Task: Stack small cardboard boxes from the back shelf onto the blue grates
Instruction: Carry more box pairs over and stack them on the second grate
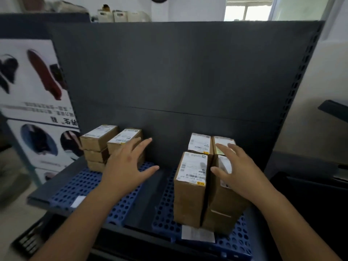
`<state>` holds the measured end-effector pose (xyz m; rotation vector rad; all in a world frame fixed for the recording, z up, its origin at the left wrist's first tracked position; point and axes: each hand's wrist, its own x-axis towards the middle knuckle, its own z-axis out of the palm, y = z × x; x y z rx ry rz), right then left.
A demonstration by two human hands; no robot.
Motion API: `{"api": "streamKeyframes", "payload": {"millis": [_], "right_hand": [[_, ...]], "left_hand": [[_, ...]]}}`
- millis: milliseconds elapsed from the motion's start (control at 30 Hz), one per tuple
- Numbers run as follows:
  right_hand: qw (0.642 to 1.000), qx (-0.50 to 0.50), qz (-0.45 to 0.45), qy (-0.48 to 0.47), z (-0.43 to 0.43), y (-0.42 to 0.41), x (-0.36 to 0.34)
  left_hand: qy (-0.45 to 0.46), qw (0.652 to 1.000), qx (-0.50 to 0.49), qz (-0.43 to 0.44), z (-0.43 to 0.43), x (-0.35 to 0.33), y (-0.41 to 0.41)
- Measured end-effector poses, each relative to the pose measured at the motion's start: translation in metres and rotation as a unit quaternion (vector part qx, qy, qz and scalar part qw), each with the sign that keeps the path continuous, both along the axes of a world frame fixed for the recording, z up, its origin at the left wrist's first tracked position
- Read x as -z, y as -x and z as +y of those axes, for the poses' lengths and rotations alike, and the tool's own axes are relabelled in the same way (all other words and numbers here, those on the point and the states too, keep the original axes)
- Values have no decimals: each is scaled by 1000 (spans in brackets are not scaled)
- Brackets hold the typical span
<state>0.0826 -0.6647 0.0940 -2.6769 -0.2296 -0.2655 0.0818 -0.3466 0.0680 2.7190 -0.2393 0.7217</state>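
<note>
Left hand (125,164) hovering open, fingers spread, palm down, gripping nothing. Sitting just beyond and left of its fingertips: two stacks of small brown cardboard boxes with white labels (111,143), against the dark grey metal back panel (188,72). Fingers overlapping the nearer stack in view; contact impossible to tell. Lying under the palm and wrist: left blue perforated plastic grate (82,185), mostly bare, small white paper slip (78,201) resting on it back toward the forearm.

Right hand (238,170) also open, fingers splayed, holding nothing, hovering over the top of the right-hand cluster of tall brown cardboard boxes with white barcode labels (190,185). Cluster standing four across in two rows, packed touching; two boxes beneath the palm, two more off the thumb side. Touching or just above: cannot tell. Sitting under that cluster: right blue perforated plastic grate (163,213), white paper label (197,234) lying on its near edge, back toward the wrist.

Running between the two hands: bare strip of dark shelf separating the grates. Standing past the left hand's outer side: white poster with shoe and insole pictures (35,91), blurred. Sitting far beyond both hands, above the panel's top edge: pale boxes (120,16), blurred.
</note>
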Motion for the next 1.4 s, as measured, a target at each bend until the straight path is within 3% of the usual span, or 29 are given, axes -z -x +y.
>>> {"api": "streamKeyframes", "payload": {"millis": [200, 500, 700, 1000, 1267, 1400], "right_hand": [[996, 4, -42, 74, 51, 5, -1], [996, -64, -59, 32, 216, -10, -1], [1000, -24, -16, -4, 295, -62, 47], [995, 92, 29, -15, 312, -107, 120], [994, 61, 38, -86, 332, -123, 138], [990, 70, 63, -107, 339, -130, 141]], "left_hand": [[-20, 998, -55, -27, 65, 16, 13], [8, 995, -98, 27, 200, 41, -30], [49, 993, -92, 61, 277, 71, -87], [45, 995, -16, 92, 317, 126, -149], [64, 984, 39, 164, 299, 152, -177], [46, 989, 63, 122, 292, 159, -187]]}}
